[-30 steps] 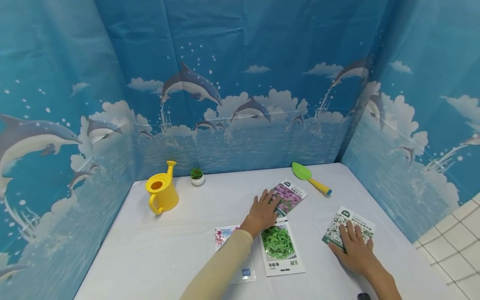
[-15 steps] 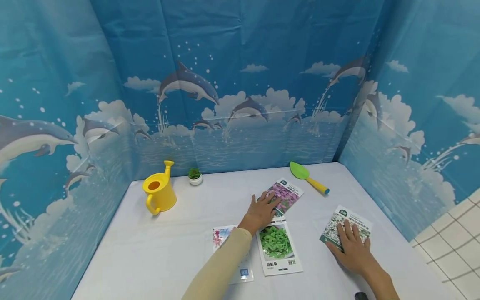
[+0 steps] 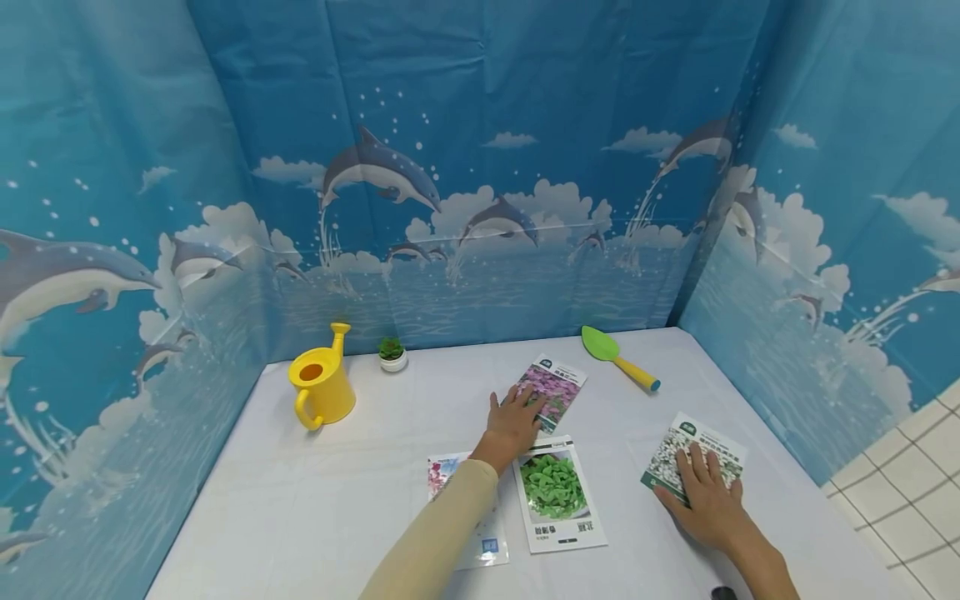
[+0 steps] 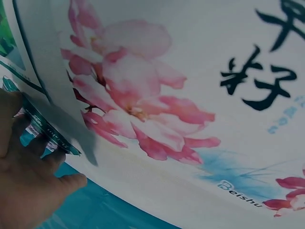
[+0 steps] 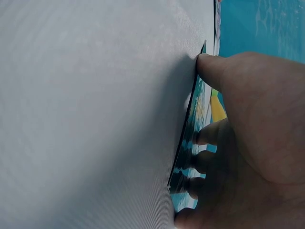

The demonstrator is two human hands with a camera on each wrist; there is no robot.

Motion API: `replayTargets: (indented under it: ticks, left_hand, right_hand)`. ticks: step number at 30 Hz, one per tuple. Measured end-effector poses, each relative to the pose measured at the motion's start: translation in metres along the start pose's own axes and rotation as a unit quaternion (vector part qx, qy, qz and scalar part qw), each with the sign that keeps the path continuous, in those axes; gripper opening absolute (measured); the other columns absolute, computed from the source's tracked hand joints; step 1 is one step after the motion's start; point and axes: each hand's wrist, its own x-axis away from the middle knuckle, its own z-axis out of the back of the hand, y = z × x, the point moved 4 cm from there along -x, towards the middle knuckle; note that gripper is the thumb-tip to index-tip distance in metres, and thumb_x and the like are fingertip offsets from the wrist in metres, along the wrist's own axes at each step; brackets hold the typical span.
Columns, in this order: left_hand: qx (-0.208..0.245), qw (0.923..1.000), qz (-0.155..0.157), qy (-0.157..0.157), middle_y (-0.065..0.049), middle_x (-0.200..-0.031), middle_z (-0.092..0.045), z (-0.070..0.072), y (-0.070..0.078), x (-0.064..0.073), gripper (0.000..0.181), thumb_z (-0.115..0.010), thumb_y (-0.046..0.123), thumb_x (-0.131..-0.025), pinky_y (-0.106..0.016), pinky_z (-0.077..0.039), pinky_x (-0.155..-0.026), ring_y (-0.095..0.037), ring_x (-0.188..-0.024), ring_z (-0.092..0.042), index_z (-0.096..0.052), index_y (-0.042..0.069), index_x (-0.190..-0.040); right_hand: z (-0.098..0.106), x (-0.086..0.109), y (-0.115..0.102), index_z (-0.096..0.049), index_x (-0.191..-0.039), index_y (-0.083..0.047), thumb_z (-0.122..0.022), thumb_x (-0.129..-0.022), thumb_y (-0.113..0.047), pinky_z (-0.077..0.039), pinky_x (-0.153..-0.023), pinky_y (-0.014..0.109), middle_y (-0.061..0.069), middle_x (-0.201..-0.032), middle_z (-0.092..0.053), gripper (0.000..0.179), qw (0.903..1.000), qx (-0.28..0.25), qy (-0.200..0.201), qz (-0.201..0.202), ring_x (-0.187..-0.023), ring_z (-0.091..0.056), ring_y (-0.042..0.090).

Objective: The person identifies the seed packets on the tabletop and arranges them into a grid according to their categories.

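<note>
My left hand [image 3: 514,427]: spread and low, its fingers fairly straight and resting on top of the pink-flower packet.
Pink-flower packet [image 3: 561,392]: lay aslant beyond the leaf packet, its left side beneath my fingers.
My right hand [image 3: 708,504]: fingers parted and laid flat across the white-flower packet, with my thumb near its edge.
White-flower packet [image 3: 670,457]: lay tilted on the right part of the counter, well apart from the other 3 packets.
Leaf packet [image 3: 557,492]: lay just below my left hand, between my 2 arms; I couldn't tell for sure whether its top edge touched the pink-flower packet.
Blossom packet [image 3: 444,473]: lay left of the leaf packet, partly hidden by my beige sleeve [image 3: 431,537].
Trowel [image 3: 621,360]: green blade, yellow handle, lay near the back right.
Watering can [image 3: 327,392]: yellow, stood upright at the back left, near a small potted plant [image 3: 392,354] in a white pot.
Counter [image 3: 300,500]: white-covered, with blue dolphin curtains [image 3: 450,92] hanging around it.
</note>
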Motion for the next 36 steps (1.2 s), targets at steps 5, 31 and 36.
replayTargets:
  ticks: [5,31,36]
  left_hand:
    - [0.01,0.9998,0.015,-0.001,0.003,-0.178,-0.027,0.0,-0.003,0.001,0.055,-0.044,0.042,-0.116,-0.061,-0.024,-0.13,-0.025,-0.165,-0.024,-0.034,0.034,-0.17]
    - [0.023,0.9981,0.057,-0.007,-0.006,-0.176,-0.032,0.001,-0.044,0.016,0.059,-0.054,0.031,-0.113,-0.06,-0.036,-0.124,-0.033,-0.16,-0.034,-0.037,0.028,-0.17]
    - [0.009,0.9975,0.069,-0.008,-0.005,-0.175,-0.033,0.0,-0.052,0.019,0.063,-0.059,0.034,-0.111,-0.061,-0.039,-0.122,-0.032,-0.159,-0.036,-0.037,0.028,-0.17]
  right_hand:
    - [0.0,0.001,0.001,-0.026,-0.159,0.021,-0.059,-0.108,-0.056,0.0,-0.11,0.091,0.048,-0.165,-0.01,0.098,1.0,-0.002,0.003,0.003,-0.153,-0.004,0.069]
    - [0.001,0.0,0.0,-0.026,-0.158,0.021,-0.058,-0.107,-0.057,-0.001,-0.11,0.091,0.048,-0.165,-0.009,0.099,1.0,0.007,-0.005,-0.002,-0.152,-0.005,0.069]
    - [0.001,0.0,0.0,-0.026,-0.159,0.021,-0.058,-0.107,-0.058,-0.001,-0.111,0.091,0.048,-0.165,-0.009,0.099,1.0,0.007,-0.006,-0.003,-0.152,-0.004,0.069]
